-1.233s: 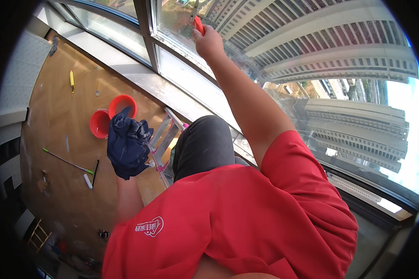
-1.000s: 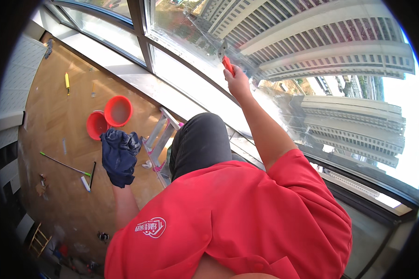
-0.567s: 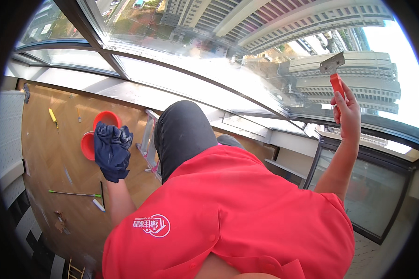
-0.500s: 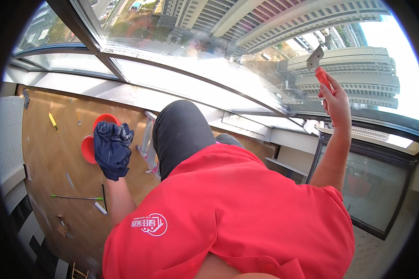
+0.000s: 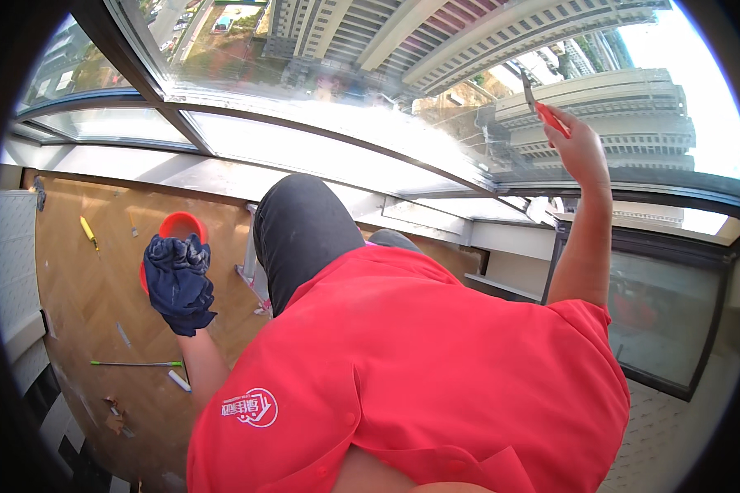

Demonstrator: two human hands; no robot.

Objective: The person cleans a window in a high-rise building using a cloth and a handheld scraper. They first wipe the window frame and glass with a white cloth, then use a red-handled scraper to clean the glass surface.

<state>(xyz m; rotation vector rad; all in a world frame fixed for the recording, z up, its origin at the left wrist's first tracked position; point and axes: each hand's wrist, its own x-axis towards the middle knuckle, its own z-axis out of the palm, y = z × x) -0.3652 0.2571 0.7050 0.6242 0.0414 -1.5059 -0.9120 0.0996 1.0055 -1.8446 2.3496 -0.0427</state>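
My right hand (image 5: 580, 148) is raised at the upper right, its fingers closed round the red handle of a scraper (image 5: 549, 119). The thin metal blade points up and left, seen nearly edge-on, in front of the window glass (image 5: 436, 135). I cannot tell whether the blade touches the pane. At the left, a crumpled dark blue cloth (image 5: 179, 283) with pale smudges covers my left hand, and only the wrist and forearm show below it. The hidden fingers hold this cloth, which hangs above the red buckets on the floor.
Red buckets (image 5: 182, 222) stand beside a stepladder (image 5: 251, 263), largely behind my leg. On the wooden floor lie a yellow-handled tool (image 5: 88, 230), a green-ended pole (image 5: 136, 363) and a white roller-like piece (image 5: 178, 380). Dark window frames (image 5: 321, 130) cross ahead; a dark-framed glass panel (image 5: 658, 320) stands at right.
My right hand has tilted the scraper, so its blade now shows edge-on and farther left. The cloth in my left hand has shifted slightly left and down. The whole view has moved a little.
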